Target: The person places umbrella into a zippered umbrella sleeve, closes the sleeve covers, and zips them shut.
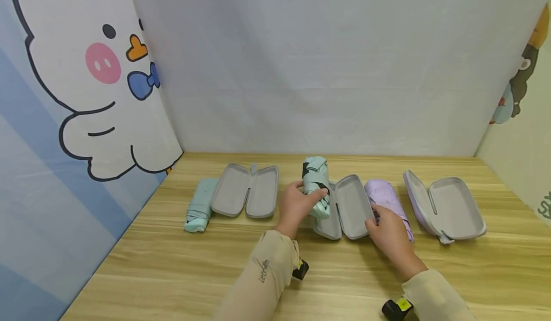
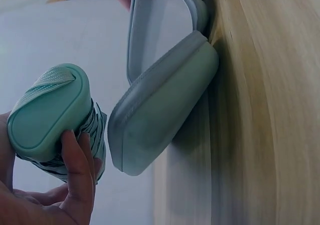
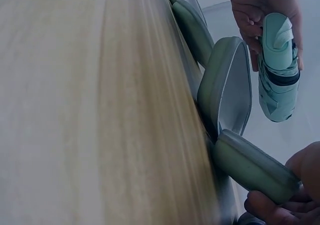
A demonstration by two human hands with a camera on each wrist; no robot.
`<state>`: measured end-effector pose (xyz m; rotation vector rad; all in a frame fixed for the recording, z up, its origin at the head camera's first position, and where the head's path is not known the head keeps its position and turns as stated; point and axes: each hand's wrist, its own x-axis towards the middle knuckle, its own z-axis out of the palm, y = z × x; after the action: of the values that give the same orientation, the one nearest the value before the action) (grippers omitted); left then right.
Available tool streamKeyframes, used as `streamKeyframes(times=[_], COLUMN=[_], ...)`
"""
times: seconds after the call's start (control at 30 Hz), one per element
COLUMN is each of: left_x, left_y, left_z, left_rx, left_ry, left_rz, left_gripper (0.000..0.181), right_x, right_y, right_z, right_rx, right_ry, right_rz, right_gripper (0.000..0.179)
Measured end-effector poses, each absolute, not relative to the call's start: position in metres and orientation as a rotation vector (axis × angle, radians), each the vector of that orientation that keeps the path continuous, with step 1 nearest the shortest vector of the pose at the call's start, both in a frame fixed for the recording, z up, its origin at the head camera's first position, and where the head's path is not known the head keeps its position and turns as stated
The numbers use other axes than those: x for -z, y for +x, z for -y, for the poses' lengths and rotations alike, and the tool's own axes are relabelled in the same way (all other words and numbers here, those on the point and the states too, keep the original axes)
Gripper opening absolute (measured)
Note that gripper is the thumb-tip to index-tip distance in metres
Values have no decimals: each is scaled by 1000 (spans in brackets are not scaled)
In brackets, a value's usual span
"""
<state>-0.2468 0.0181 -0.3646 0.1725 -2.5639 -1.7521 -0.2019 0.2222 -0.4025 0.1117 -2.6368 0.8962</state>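
My left hand (image 1: pixel 296 205) grips a folded mint-green compact umbrella (image 1: pixel 315 171) with black patches, holding it above an open case (image 1: pixel 355 208). In the left wrist view, the umbrella's flat oval handle end (image 2: pixel 47 116) with a woven strap faces the camera. The case is grey inside and green outside, its two halves spread on the table. On its right half, my right hand (image 1: pixel 391 235) pinches the rim between thumb and fingers, also visible in the right wrist view. Just right of that hand lies a folded purple umbrella (image 1: pixel 386 197), partly covered by it.
Left on the wooden table (image 1: pixel 172 273) lie another mint-green folded umbrella (image 1: pixel 202 205) and a second open grey-lined case (image 1: pixel 230 192). An open purple case (image 1: pixel 458 208) stands at the right. A white cloth backdrop (image 1: pixel 323 72) rises behind the table.
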Motion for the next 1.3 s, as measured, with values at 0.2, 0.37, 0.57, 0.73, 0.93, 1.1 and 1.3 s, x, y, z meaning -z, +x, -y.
streamKeyframes(times=[0.2, 0.37, 0.57, 0.73, 0.93, 1.1, 1.3], left_x=[365, 366, 369, 372, 379, 384, 387], left_y=[-245, -243, -242, -240, -239, -238, -239], left_z=[-25, -29, -33, -36, -41, -42, -43], left_rx=[1716, 1695, 1574, 1369, 1180, 1178, 1170], left_ry=[150, 139, 100, 36, -19, -18, 8], left_rz=[2583, 2592, 2639, 2710, 2742, 2740, 2766], left_gripper=[69, 68, 67, 64, 44, 46, 61], right_x=[403, 403, 403, 402, 402, 400, 399], right_y=[-202, -202, -202, -201, -200, -199, -199], right_z=[-221, -221, -221, -221, -220, -219, -218], right_rx=[-896, -894, -878, -867, -868, -867, -869], right_ry=[116, 120, 128, 130, 133, 133, 132], right_rz=[2622, 2620, 2614, 2618, 2605, 2599, 2590], right_gripper=[39, 38, 38, 39, 39, 39, 38])
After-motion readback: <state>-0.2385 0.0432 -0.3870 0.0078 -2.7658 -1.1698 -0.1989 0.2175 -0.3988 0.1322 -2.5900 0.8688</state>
